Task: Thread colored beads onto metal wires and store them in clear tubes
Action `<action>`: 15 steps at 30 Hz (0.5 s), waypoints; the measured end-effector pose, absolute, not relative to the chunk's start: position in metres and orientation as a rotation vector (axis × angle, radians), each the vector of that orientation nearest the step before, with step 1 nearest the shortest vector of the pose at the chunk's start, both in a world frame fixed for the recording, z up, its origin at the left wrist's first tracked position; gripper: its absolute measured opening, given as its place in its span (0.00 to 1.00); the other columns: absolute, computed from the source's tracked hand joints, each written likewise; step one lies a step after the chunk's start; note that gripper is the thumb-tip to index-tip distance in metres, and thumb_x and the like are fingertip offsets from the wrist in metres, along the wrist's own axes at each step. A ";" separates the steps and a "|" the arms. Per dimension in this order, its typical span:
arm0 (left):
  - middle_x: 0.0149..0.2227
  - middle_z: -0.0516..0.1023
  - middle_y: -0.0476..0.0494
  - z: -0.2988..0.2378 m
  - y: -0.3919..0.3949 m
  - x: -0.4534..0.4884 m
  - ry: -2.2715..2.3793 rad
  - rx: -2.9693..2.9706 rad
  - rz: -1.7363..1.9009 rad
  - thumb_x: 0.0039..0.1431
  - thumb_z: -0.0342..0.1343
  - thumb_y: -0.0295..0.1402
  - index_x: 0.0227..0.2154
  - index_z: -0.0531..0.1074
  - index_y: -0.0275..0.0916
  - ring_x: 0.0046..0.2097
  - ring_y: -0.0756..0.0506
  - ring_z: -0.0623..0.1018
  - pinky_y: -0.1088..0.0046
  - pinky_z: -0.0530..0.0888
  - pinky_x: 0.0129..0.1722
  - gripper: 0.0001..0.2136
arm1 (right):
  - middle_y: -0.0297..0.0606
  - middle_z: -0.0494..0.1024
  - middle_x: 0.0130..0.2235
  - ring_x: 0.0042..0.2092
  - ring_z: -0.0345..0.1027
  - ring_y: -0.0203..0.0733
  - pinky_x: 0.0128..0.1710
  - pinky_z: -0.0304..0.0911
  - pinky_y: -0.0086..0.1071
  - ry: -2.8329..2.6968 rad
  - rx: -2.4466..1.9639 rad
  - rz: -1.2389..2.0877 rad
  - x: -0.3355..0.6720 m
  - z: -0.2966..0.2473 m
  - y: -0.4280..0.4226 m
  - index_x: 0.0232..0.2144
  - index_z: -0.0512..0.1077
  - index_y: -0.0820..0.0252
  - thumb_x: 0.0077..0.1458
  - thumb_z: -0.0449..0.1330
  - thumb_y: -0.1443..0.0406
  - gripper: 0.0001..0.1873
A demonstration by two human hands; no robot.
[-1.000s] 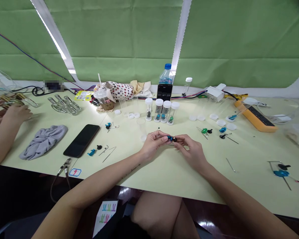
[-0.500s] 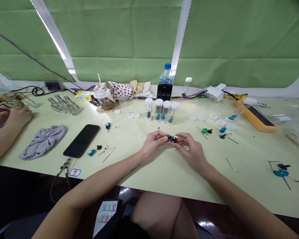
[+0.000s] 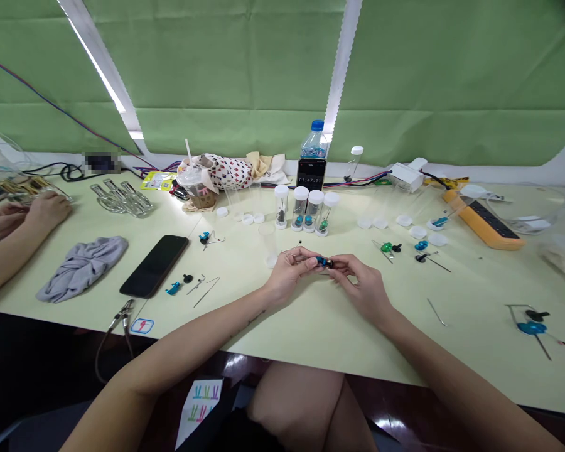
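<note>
Over the middle of the table, my left hand (image 3: 292,271) pinches a small blue part (image 3: 321,260) between thumb and fingers. My right hand (image 3: 359,280) has its fingertips closed on a small black knob (image 3: 329,263) at the right end of that blue part. The fingers partly cover both pieces, so how they join cannot be made out. Just behind my left hand stands a clear tube (image 3: 267,242). To the right lie a green part (image 3: 386,248), another blue part (image 3: 420,245) and a black knob (image 3: 420,258) with thin metal rods.
Several capped tubes (image 3: 300,210) stand before a phone showing a timer (image 3: 311,174). Leftward lie a dark phone (image 3: 154,266), a grey scrunchie (image 3: 82,269) and loose parts (image 3: 173,288). A co-worker's hands (image 3: 47,210) are at far left. An orange power strip (image 3: 484,223) sits right.
My right fingers have shifted slightly around the black knob. My left hand stays in place with the blue part. The co-worker's hands have moved a little to the right.
</note>
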State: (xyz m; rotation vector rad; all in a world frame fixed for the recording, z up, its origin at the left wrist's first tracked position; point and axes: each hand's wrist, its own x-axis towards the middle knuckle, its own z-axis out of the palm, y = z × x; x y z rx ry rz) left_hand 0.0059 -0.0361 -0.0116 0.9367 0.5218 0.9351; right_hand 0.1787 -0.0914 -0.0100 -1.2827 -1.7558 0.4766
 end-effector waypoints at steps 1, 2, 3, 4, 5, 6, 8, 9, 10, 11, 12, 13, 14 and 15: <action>0.34 0.78 0.41 -0.012 -0.036 0.006 0.523 0.933 0.933 0.46 0.64 0.33 0.30 0.72 0.32 0.36 0.49 0.77 0.68 0.71 0.46 0.11 | 0.37 0.77 0.37 0.34 0.73 0.41 0.36 0.72 0.36 -1.744 -1.288 0.497 0.179 -0.010 -0.092 0.43 0.66 0.54 0.58 0.53 0.57 0.13; 0.35 0.78 0.41 -0.011 -0.036 0.006 0.525 0.930 0.931 0.46 0.64 0.33 0.30 0.72 0.32 0.36 0.49 0.77 0.68 0.71 0.46 0.11 | 0.37 0.77 0.36 0.34 0.73 0.41 0.35 0.72 0.36 -1.730 -1.298 0.510 0.179 -0.010 -0.092 0.44 0.66 0.54 0.58 0.54 0.57 0.13; 0.35 0.78 0.41 -0.011 -0.036 0.006 0.526 0.930 0.928 0.46 0.64 0.33 0.31 0.72 0.32 0.36 0.49 0.77 0.67 0.71 0.46 0.11 | 0.37 0.77 0.36 0.34 0.73 0.41 0.34 0.72 0.36 -1.717 -1.309 0.512 0.179 -0.010 -0.092 0.45 0.65 0.54 0.57 0.54 0.56 0.15; 0.35 0.78 0.41 -0.011 -0.036 0.006 0.526 0.931 0.926 0.46 0.64 0.34 0.31 0.72 0.32 0.37 0.49 0.78 0.67 0.71 0.46 0.11 | 0.37 0.77 0.35 0.35 0.74 0.41 0.34 0.72 0.36 -1.709 -1.318 0.505 0.179 -0.010 -0.092 0.46 0.64 0.54 0.57 0.55 0.56 0.16; 0.36 0.78 0.41 -0.011 -0.036 0.006 0.527 0.931 0.926 0.46 0.64 0.34 0.31 0.73 0.32 0.37 0.48 0.78 0.67 0.71 0.46 0.11 | 0.37 0.77 0.35 0.35 0.74 0.42 0.34 0.72 0.36 -1.704 -1.321 0.493 0.179 -0.011 -0.092 0.46 0.64 0.54 0.56 0.55 0.55 0.17; 0.35 0.78 0.41 -0.011 -0.036 0.006 0.528 0.930 0.927 0.45 0.64 0.34 0.31 0.73 0.32 0.37 0.48 0.78 0.67 0.71 0.46 0.12 | 0.37 0.77 0.35 0.35 0.74 0.42 0.34 0.72 0.36 -1.703 -1.318 0.482 0.179 -0.011 -0.092 0.46 0.63 0.54 0.56 0.56 0.55 0.17; 0.35 0.78 0.41 -0.011 -0.036 0.006 0.527 0.927 0.932 0.45 0.65 0.34 0.30 0.73 0.32 0.36 0.49 0.78 0.67 0.71 0.46 0.12 | 0.38 0.77 0.36 0.35 0.74 0.42 0.34 0.72 0.36 -1.711 -1.302 0.480 0.179 -0.012 -0.091 0.45 0.64 0.54 0.56 0.55 0.56 0.15; 0.35 0.78 0.41 -0.011 -0.036 0.006 0.527 0.925 0.933 0.45 0.65 0.34 0.30 0.73 0.32 0.36 0.49 0.78 0.67 0.71 0.46 0.12 | 0.38 0.77 0.36 0.35 0.74 0.41 0.34 0.72 0.36 -1.713 -1.297 0.486 0.179 -0.012 -0.091 0.44 0.65 0.54 0.57 0.55 0.56 0.14; 0.35 0.78 0.41 -0.011 -0.036 0.006 0.526 0.924 0.933 0.45 0.65 0.34 0.30 0.73 0.32 0.36 0.49 0.78 0.67 0.71 0.46 0.12 | 0.38 0.77 0.37 0.35 0.74 0.41 0.34 0.72 0.36 -1.714 -1.298 0.495 0.179 -0.012 -0.091 0.43 0.65 0.55 0.57 0.55 0.56 0.13; 0.34 0.78 0.41 -0.011 -0.036 0.006 0.525 0.923 0.932 0.45 0.65 0.34 0.30 0.73 0.32 0.36 0.49 0.77 0.67 0.71 0.46 0.12 | 0.38 0.77 0.37 0.35 0.73 0.41 0.34 0.72 0.36 -1.713 -1.303 0.503 0.179 -0.012 -0.091 0.43 0.65 0.55 0.57 0.55 0.57 0.13; 0.35 0.78 0.41 -0.011 -0.036 0.006 0.525 0.923 0.931 0.45 0.65 0.34 0.30 0.73 0.32 0.36 0.49 0.77 0.67 0.71 0.46 0.12 | 0.38 0.77 0.36 0.35 0.73 0.41 0.34 0.73 0.36 -1.710 -1.310 0.508 0.179 -0.012 -0.091 0.43 0.65 0.55 0.57 0.55 0.57 0.13; 0.35 0.78 0.41 -0.011 -0.036 0.006 0.523 0.925 0.931 0.45 0.65 0.34 0.31 0.73 0.32 0.36 0.49 0.77 0.67 0.71 0.46 0.12 | 0.38 0.77 0.36 0.35 0.73 0.41 0.34 0.73 0.36 -1.706 -1.317 0.510 0.179 -0.012 -0.091 0.43 0.65 0.54 0.57 0.55 0.57 0.13; 0.35 0.78 0.41 -0.011 -0.036 0.006 0.522 0.926 0.930 0.45 0.64 0.34 0.31 0.73 0.32 0.36 0.49 0.77 0.67 0.71 0.46 0.11 | 0.38 0.77 0.36 0.35 0.73 0.42 0.34 0.73 0.36 -1.701 -1.319 0.507 0.179 -0.012 -0.091 0.44 0.65 0.54 0.57 0.56 0.57 0.14; 0.35 0.78 0.41 -0.011 -0.036 0.006 0.520 0.928 0.930 0.46 0.64 0.33 0.31 0.73 0.32 0.36 0.49 0.77 0.67 0.71 0.46 0.11 | 0.38 0.77 0.36 0.36 0.73 0.42 0.35 0.73 0.37 -1.699 -1.316 0.496 0.179 -0.013 -0.091 0.45 0.64 0.54 0.56 0.56 0.57 0.15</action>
